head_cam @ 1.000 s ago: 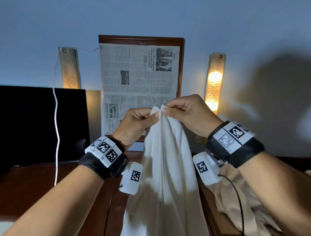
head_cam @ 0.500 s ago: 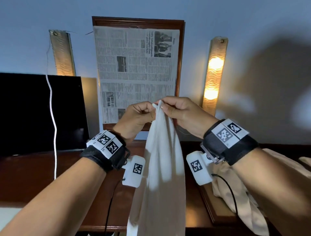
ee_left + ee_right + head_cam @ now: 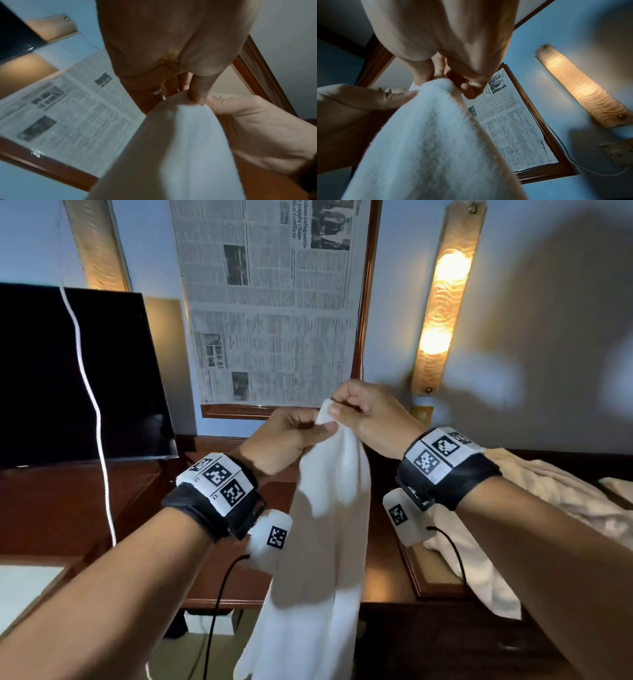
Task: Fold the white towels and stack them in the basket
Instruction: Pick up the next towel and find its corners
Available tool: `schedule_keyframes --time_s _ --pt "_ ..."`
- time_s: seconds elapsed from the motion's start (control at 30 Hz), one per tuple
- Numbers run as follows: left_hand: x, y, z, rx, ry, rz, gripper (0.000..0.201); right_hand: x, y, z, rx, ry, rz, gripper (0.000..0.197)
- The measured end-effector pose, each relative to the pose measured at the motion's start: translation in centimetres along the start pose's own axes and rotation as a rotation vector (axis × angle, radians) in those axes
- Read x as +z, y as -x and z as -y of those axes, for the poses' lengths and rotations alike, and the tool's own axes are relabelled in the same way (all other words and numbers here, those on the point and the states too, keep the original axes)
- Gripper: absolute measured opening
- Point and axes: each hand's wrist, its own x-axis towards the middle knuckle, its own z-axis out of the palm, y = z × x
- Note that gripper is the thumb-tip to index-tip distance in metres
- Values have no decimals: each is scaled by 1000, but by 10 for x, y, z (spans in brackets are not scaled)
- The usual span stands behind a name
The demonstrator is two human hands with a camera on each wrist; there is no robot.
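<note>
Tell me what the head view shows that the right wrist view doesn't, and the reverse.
Only the head view: the dark screen, the heaped towels on the wooden desk, and the held towel's full hang. Only the right wrist view: the wall socket and the towel's weave up close. Both: left hand and right hand pinching the white towel at its top, the framed newspaper, and the lit wall lamp.

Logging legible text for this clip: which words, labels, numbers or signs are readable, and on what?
"supply chain": headline fragment on the framed newspaper page on the wall, head view.
"Home": section heading at that page's top corner, right wrist view.
"Classified": likely reading of a blurred heading lower on the page, right wrist view.
Remaining newspaper print: too small or blurred.
Black-and-white square marker tags on the wristbands: patterns only, beside faint unreadable characters.
</note>
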Motion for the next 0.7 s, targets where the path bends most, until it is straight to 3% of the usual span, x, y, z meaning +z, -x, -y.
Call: schedule_keyframes --time_s 0.07,0.27,0.43,0.5,0.57,0.63,0.7 --pt "-4 -6 -1 26 -180 -17 22 3 -2 -6 0 -14 -10 10" --pt "-9 -19 -9 29 -394 -10 36 9 7 -34 25 -268 -58 11" --pt "-7 -30 -6 -29 -481 17 28 35 38 -82 218 -637 150 28" --pt "-5 -34 -4 -53 -480 6 27 51 50 -110 298 -745 248 50" --pt "-8 -36 1 -69 -496 -19 24 60 57 -132 370 -784 283 49" --pt "-13 -36 7 -90 -521 -52 17 68 61 -150 361 -728 299 41" --pt "-16 -35 12 -85 -548 -142 15 75 65 -168 321 -604 323 46"
